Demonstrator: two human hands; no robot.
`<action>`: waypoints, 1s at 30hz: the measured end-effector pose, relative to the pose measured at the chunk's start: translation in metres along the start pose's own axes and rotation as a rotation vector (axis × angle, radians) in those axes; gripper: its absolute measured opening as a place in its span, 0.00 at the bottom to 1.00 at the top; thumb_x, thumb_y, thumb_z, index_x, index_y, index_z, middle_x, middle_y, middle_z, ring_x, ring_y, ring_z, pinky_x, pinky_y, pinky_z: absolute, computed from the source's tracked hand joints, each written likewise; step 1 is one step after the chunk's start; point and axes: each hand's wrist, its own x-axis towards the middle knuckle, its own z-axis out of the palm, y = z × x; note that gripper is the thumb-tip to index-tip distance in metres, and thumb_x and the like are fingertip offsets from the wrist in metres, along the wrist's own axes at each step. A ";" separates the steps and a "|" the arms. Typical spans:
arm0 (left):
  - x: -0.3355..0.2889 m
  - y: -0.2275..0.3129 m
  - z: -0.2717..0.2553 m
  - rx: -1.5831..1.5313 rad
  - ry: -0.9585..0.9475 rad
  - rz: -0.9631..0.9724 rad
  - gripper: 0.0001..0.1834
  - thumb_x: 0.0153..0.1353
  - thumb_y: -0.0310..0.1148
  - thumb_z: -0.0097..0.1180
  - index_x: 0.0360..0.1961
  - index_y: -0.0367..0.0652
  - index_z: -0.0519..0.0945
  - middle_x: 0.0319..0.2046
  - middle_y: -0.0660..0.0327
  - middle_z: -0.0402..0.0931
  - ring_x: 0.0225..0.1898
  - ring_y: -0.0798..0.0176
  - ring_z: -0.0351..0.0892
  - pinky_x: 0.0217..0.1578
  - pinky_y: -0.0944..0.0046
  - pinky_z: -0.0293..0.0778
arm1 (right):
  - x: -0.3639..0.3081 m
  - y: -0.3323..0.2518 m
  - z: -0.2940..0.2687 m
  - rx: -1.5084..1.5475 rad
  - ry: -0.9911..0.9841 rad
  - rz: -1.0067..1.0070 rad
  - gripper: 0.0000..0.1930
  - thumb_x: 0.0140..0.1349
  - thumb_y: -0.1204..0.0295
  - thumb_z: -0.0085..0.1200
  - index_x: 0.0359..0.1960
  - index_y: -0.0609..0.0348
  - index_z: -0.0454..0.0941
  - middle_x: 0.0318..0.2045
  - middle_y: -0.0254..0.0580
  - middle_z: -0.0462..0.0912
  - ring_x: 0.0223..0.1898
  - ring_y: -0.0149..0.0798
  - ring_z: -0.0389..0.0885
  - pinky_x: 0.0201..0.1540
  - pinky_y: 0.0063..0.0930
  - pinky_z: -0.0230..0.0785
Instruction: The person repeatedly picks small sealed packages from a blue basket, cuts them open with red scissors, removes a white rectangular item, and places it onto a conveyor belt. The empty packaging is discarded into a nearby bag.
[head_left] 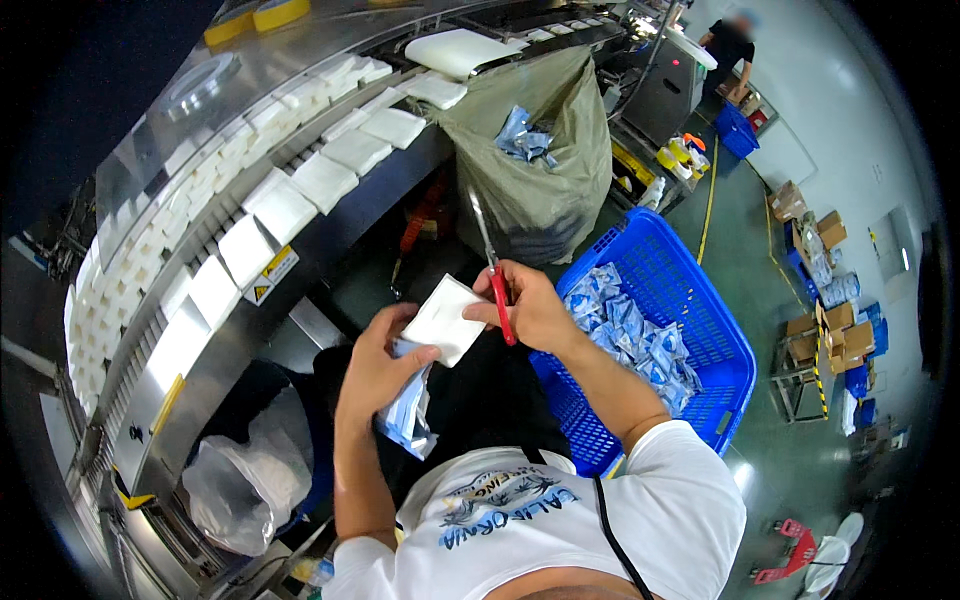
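Note:
My left hand (pixel 382 358) is closed on a blue-and-white plastic wrapper (pixel 408 418), which hangs crumpled below the fingers. Its thumb also presses on a square white folded pad (pixel 440 325) at the wrapper's upper end. With my right hand (pixel 532 308) I grip red-handled scissors (pixel 501 300), their blades pointing up and away from me. My right thumb and fingers pinch the pad's right edge at the same time. Beside my right forearm stands a blue plastic basket (pixel 738 372) holding many blue-and-white packets (pixel 632 335).
A curved conveyor (pixel 130 345) carrying rows of white pads (pixel 325 182) runs along the left. Ahead stands a large greenish sack (pixel 560 200) with torn wrappers inside. A clear plastic bag (pixel 255 475) sits lower left. Another person (pixel 730 50) is far right, near blue crates (pixel 738 130).

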 end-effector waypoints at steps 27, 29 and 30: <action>0.048 -0.016 0.064 -0.322 0.431 -0.088 0.18 0.67 0.32 0.67 0.52 0.34 0.78 0.34 0.59 0.82 0.28 0.70 0.79 0.30 0.69 0.77 | -0.038 0.065 -0.024 -0.054 -0.180 0.181 0.19 0.60 0.70 0.74 0.47 0.61 0.77 0.33 0.26 0.77 0.36 0.21 0.74 0.41 0.20 0.70; 0.042 -0.018 0.040 -0.351 0.384 -0.212 0.18 0.68 0.33 0.66 0.53 0.34 0.77 0.33 0.59 0.81 0.24 0.73 0.76 0.25 0.71 0.74 | -0.027 0.044 -0.069 0.034 -0.173 0.215 0.18 0.59 0.69 0.75 0.44 0.59 0.79 0.31 0.26 0.79 0.33 0.21 0.75 0.37 0.20 0.71; 0.038 -0.024 0.032 -0.317 0.370 -0.215 0.18 0.68 0.33 0.66 0.53 0.33 0.76 0.33 0.59 0.81 0.23 0.74 0.74 0.23 0.71 0.72 | -0.009 0.047 -0.098 -0.121 -0.037 0.161 0.18 0.58 0.66 0.75 0.43 0.59 0.78 0.29 0.26 0.79 0.30 0.21 0.75 0.33 0.21 0.70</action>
